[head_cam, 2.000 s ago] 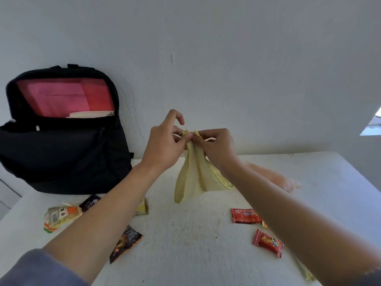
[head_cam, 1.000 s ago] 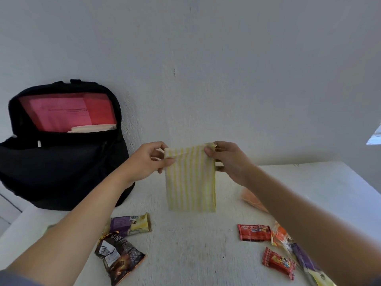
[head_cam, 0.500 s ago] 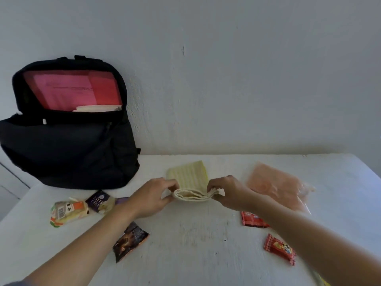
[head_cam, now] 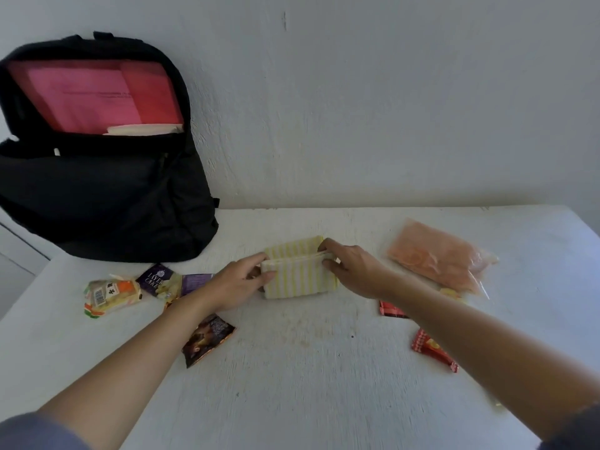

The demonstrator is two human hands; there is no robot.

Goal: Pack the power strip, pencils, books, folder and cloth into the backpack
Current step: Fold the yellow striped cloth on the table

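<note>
Table (head_cam: 308,378), cloth (head_cam: 297,280) (folded) pinched between hands (head_cam: 235,285) (head_cam: 355,271)

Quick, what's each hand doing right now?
Left hand: pinching the cloth at its left edge.
Right hand: pinching the cloth's right edge.

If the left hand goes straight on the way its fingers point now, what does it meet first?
The left hand pinches the striped cloth, so that comes first; past it, probably the right hand.
</note>
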